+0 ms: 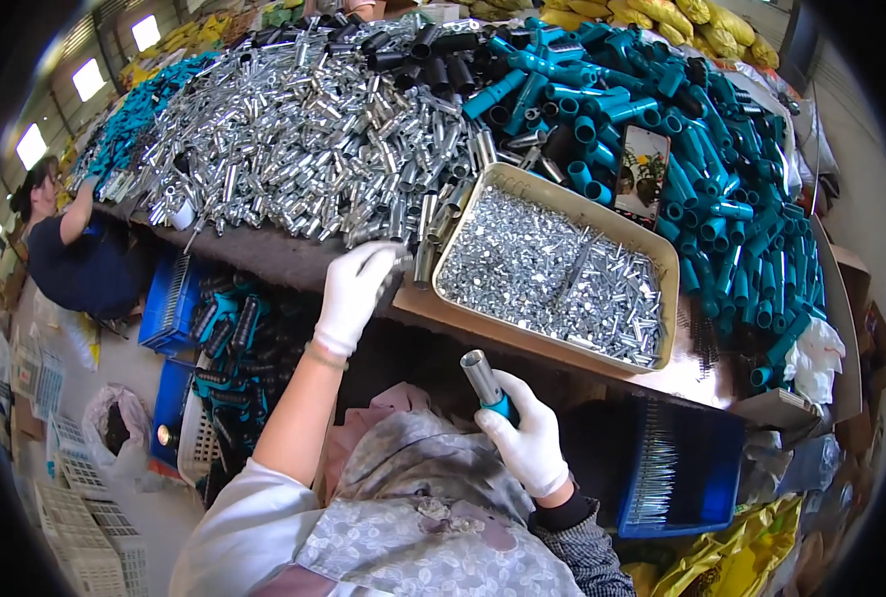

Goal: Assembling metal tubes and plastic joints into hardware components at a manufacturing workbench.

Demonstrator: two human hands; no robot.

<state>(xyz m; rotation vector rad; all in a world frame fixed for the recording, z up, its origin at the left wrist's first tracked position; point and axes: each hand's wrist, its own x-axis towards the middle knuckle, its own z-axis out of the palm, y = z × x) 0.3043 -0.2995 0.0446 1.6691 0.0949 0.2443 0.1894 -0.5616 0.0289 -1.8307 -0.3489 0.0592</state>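
So the closest thing to the body is the right grip (527, 438), white glove on, and it's closed around a teal handle (500, 406) with a shiny metal tube (479, 374) standing up out of it. The piece is in front of the apron (433, 507), short of the counter edge, tilted a bit with its open end up. Thumb on one side, fingers round the other, only open about as wide as the handle.

My guess on handling: stiff, not fragile, light enough for one hand but with some heft from the metal. The tube looks smooth and polished, so I'd expect it to skate in a fabric glove. I'd hold it by the teal part, like here, and leave the rim free.

A bit further out is the left grip (351, 294), also gloved, up at the counter (696, 380) edge beside the tube pile. Fingers are bent and the tips are blurred against something dark and grey, so I can't tell if it's pinching a part or just hovering.

Past that there's a beige tray (671, 308) of small metal bits (552, 269), a heap of loose shiny tubes (303, 139) to the left and a pile of teal handles (706, 159) to the right. Yellow sacks (652, 14) sit way at the back.
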